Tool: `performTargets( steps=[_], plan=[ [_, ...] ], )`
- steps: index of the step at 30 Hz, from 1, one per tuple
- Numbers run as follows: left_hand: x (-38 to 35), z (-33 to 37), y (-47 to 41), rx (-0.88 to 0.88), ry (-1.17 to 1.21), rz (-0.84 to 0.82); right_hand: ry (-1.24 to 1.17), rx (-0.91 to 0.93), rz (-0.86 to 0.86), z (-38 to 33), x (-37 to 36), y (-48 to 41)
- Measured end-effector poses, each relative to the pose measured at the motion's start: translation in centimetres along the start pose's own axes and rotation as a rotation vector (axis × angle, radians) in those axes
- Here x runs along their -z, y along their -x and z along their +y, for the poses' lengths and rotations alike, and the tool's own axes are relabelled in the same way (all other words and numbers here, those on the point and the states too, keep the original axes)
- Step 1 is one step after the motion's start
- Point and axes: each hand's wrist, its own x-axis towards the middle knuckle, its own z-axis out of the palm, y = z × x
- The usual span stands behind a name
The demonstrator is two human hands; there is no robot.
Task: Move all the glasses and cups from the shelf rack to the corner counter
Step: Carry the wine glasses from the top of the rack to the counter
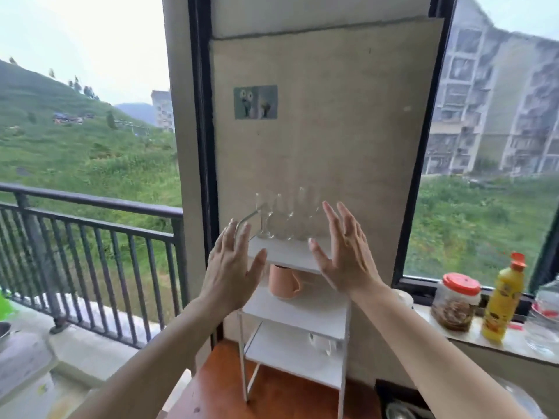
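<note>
A white shelf rack (295,316) stands on a wooden surface against the wall. Several clear stemmed glasses (286,214) stand close together on its top shelf. A pink cup (284,284) sits on the second shelf, and a clear glass (322,343) on the third. My left hand (231,261) is raised in front of the rack's left side, fingers straight, palm facing right. My right hand (343,252) is raised at the rack's right side, fingers straight, palm facing left. Neither hand touches a glass.
A window ledge at the right holds a jar with a red lid (455,302), a yellow bottle (502,300) and clear glass bowls (541,334). A black balcony railing (90,216) runs along the left. A grey counter (24,358) lies at the lower left.
</note>
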Motion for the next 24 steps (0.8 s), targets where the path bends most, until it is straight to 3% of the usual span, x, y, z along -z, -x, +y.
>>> performTargets(
  steps=[9,14,20,24],
  plan=[
    [-4.0,-3.8,-11.0,-0.009,-0.017,-0.102,-0.093,-0.201,-0.271,0.7,-6.7,-8.8],
    [-5.2,-5.1,-15.8,0.036,0.03,-0.167,-0.114,-0.196,-0.366,2.1,-10.3,-12.7],
    [-6.5,-5.9,-18.5,0.003,0.081,-0.258,-0.034,-0.115,-0.323,2.5,-12.3,-14.6],
    [-7.2,-6.1,-18.3,-0.023,0.125,-0.207,-0.081,-0.084,-0.242,2.0,-12.4,-14.5]
  ],
)
